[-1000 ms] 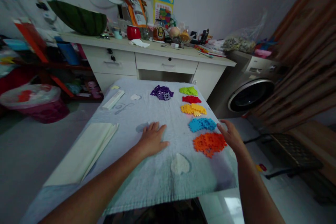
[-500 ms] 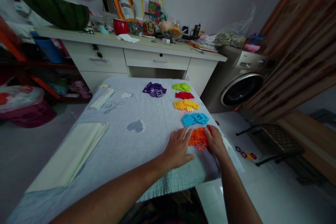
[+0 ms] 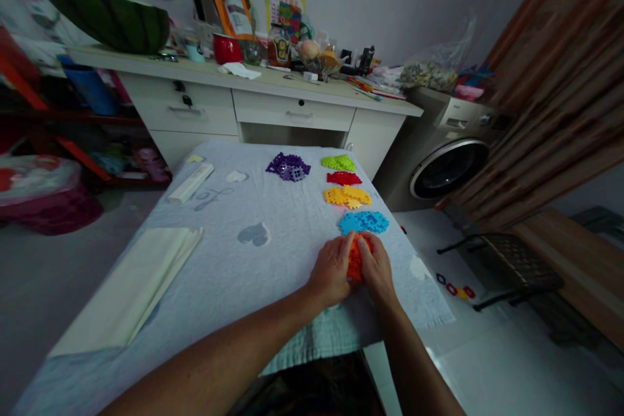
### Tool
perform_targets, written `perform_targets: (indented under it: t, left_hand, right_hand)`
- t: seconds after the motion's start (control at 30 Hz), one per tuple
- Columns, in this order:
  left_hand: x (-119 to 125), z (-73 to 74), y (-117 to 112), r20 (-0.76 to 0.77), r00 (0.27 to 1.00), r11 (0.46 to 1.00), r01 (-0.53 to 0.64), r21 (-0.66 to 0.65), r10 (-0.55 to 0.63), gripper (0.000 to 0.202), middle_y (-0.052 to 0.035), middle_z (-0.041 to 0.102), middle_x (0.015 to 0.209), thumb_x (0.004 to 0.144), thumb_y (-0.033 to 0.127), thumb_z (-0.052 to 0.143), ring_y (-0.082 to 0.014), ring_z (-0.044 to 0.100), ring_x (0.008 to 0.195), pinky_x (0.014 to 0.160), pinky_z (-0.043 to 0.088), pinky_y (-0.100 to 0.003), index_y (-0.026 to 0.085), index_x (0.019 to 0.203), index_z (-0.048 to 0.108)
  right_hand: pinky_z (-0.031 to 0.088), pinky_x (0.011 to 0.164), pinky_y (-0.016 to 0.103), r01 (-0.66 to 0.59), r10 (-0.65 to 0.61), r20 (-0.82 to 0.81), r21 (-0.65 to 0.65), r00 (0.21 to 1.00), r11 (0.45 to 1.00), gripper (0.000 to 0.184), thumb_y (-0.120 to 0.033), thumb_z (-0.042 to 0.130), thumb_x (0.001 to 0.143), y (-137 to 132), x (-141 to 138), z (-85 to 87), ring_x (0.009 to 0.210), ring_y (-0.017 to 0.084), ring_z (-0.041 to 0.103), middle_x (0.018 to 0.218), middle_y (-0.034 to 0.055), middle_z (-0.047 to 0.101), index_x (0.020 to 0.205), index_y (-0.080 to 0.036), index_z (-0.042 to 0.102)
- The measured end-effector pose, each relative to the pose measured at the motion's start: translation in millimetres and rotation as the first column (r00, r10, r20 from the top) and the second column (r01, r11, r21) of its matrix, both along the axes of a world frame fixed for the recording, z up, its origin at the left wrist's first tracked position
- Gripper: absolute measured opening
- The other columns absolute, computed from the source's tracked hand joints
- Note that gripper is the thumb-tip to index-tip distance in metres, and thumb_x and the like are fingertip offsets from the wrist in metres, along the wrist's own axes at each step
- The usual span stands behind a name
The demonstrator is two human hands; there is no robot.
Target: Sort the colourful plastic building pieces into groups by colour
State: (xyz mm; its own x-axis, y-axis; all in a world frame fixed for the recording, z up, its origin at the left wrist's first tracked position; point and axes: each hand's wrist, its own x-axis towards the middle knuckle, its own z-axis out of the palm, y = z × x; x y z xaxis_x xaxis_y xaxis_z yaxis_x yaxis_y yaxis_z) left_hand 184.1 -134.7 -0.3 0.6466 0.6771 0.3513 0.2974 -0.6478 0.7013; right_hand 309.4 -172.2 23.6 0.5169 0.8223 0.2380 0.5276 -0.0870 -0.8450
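Orange plastic building pieces [image 3: 355, 264] are gathered between my two hands near the table's front right. My left hand [image 3: 331, 271] closes on them from the left and my right hand [image 3: 376, 266] from the right, with the thumbs close together on top. Most of the orange pile is hidden by the fingers. Just beyond my hands lies a pile of blue pieces [image 3: 363, 222]. Behind it follow yellow pieces [image 3: 347, 195], red pieces [image 3: 344, 178] and lime green pieces [image 3: 338, 162]. A purple pile [image 3: 288, 168] sits left of these, near the far edge.
A grey cloth [image 3: 273, 208] covers the table. On its left lie a folded cream cloth [image 3: 131, 286] and a long white box [image 3: 192, 182]. A white cabinet [image 3: 292, 108] stands behind, a washing machine [image 3: 439, 143] at the right. Several linked pieces [image 3: 455, 289] lie on the floor near a stool [image 3: 517, 263].
My right hand has moved left toward my left hand. The spread orange pieces are now squeezed together between both hands. The other piles stay in place.
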Motion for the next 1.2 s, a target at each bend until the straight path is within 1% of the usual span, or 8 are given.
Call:
perform_targets:
  t: [0.27,0.4,0.53,0.7,0.87,1.03,1.1,1.2]
  left_hand:
    - [-28.0,10.1,14.8,0.031,0.994,0.994,-0.104,-0.029,0.105,0.096,-0.0132,0.047,0.135,0.066,0.012,0.064,-0.0304,0.046,0.127,0.104,0.041,-0.050,0.027,0.149,0.017]
    - [-54.5,15.3,41.9,0.059,0.978,0.979,-0.197,-0.051,0.200,0.086,-0.0154,0.048,0.136,0.068,0.014,0.064,-0.0279,0.047,0.127,0.106,0.041,-0.046,0.019,0.145,0.025]
    - [-80.4,24.1,72.2,0.105,0.957,0.960,-0.262,-0.098,0.272,0.075,-0.0109,0.052,0.137,0.073,0.019,0.066,-0.0233,0.050,0.128,0.107,0.042,-0.041,0.022,0.140,0.033]
    - [-108.0,29.6,100.0,0.086,0.879,0.876,-0.450,-0.172,0.468,0.071,-0.0100,0.059,0.130,0.073,0.019,0.066,-0.0217,0.058,0.119,0.102,0.046,-0.039,0.020,0.137,0.035]
    - [-133.6,20.7,111.1,-0.026,0.821,0.813,-0.568,-0.128,0.570,0.079,-0.0134,0.058,0.129,0.072,0.028,0.069,-0.0263,0.058,0.117,0.101,0.046,-0.043,0.018,0.141,0.032]
    - [-146.0,12.3,111.6,-0.022,0.817,0.817,-0.576,0.027,0.576,0.082,-0.0156,0.046,0.137,0.067,0.030,0.072,-0.0321,0.044,0.130,0.109,0.037,-0.050,0.019,0.140,0.036]
    - [-144.9,11.7,109.1,-0.004,0.844,0.842,-0.533,0.083,0.536,0.076,-0.0137,0.046,0.136,0.069,0.032,0.071,-0.0322,0.042,0.131,0.110,0.035,-0.051,0.021,0.137,0.039]
    - [-138.9,14.3,103.0,0.017,0.886,0.876,-0.460,0.147,0.463,0.061,-0.0113,0.050,0.132,0.075,0.034,0.067,-0.0305,0.045,0.127,0.109,0.036,-0.050,0.022,0.132,0.046]
  right_hand:
    - [0.050,0.086,0.037,-0.091,0.092,-0.135,0.012,0.987,0.996,0.039,-0.048,0.041,0.091,22.2,-32.9,9.3,0.098,0.024,0.062,0.106,0.0090,0.069,0.106,-0.020,0.063]
    - [0.048,0.091,0.035,-0.144,0.146,-0.127,0.022,0.981,0.989,0.040,-0.047,0.040,0.091,54.8,-59.2,22.5,0.105,0.023,0.060,0.112,0.0094,0.066,0.112,-0.018,0.060]
    - [0.045,0.095,0.032,-0.241,0.246,-0.143,0.057,0.959,0.969,0.038,-0.045,0.038,0.092,96.7,-84.9,40.7,0.106,0.020,0.058,0.111,0.0070,0.064,0.110,-0.019,0.059]
    - [0.047,0.086,0.030,-0.374,0.393,-0.206,0.127,0.896,0.919,0.040,-0.049,0.040,0.091,133.1,-99.8,55.0,0.096,0.019,0.059,0.100,0.0039,0.064,0.104,-0.018,0.061]
    - [0.046,0.088,0.036,-0.295,0.307,-0.116,0.108,0.945,0.949,0.040,-0.050,0.049,0.085,131.2,-50.2,55.3,0.098,0.022,0.058,0.102,0.0061,0.066,0.104,-0.018,0.063]
    - [0.041,0.098,0.044,0.028,-0.019,0.210,-0.040,0.977,0.999,0.046,-0.049,0.053,0.080,108.3,42.0,37.5,0.112,0.029,0.055,0.116,0.0150,0.063,0.108,-0.015,0.065]
    - [0.037,0.102,0.045,0.172,-0.106,0.341,-0.168,0.934,0.971,0.051,-0.047,0.054,0.080,98.9,69.5,28.4,0.120,0.032,0.052,0.123,0.0193,0.061,0.116,-0.011,0.063]
    - [0.035,0.106,0.046,0.275,-0.103,0.436,-0.351,0.894,0.895,0.065,-0.052,0.053,0.084,87.9,87.1,15.7,0.126,0.034,0.049,0.133,0.0230,0.056,0.131,-0.008,0.054]
